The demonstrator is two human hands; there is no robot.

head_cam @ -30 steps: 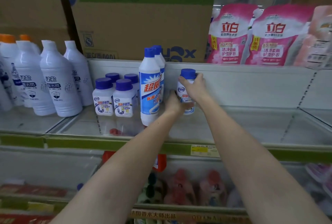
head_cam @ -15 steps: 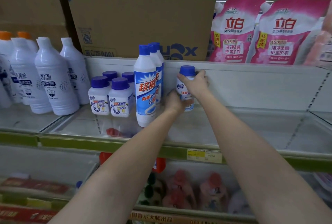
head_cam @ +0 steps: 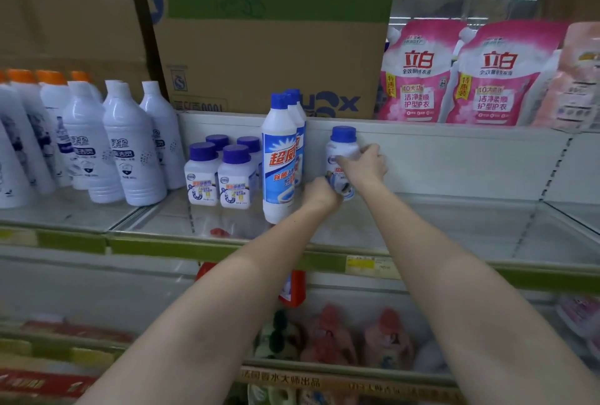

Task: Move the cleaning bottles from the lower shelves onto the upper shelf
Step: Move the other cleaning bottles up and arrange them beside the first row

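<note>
Small white bottle (head_cam: 341,153) w/ blue cap stands upright, long axis vertical, at the back of the upper shelf (head_cam: 438,229), close to the rear wall. Both hands are on it: right hand (head_cam: 365,166) wraps the mid-body from the right side, fingers curled across the label; left hand (head_cam: 321,192) grips low, near the base, from the front-left. Can't tell if the base is fully down on the shelf, since the left hand hides it. Bottle lies straight ahead of both arms, right hand a bit higher up it.

Just left, the tall blue-label bottle (head_cam: 280,164) stands w/ two more behind it; left wrist is nearly touching it. That gap is what matters: pulling the left hand back needs to go straight toward the person, not sideways, or the tall one may tip. Judging by this, placement is about done, release next.

Further left: four short purple-cap bottles (head_cam: 219,174), then big white bottles (head_cam: 130,151). Cardboard box (head_cam: 269,44) and pink pouches (head_cam: 454,77) sit above. Lower shelf (head_cam: 324,369) has blurred goods.
</note>
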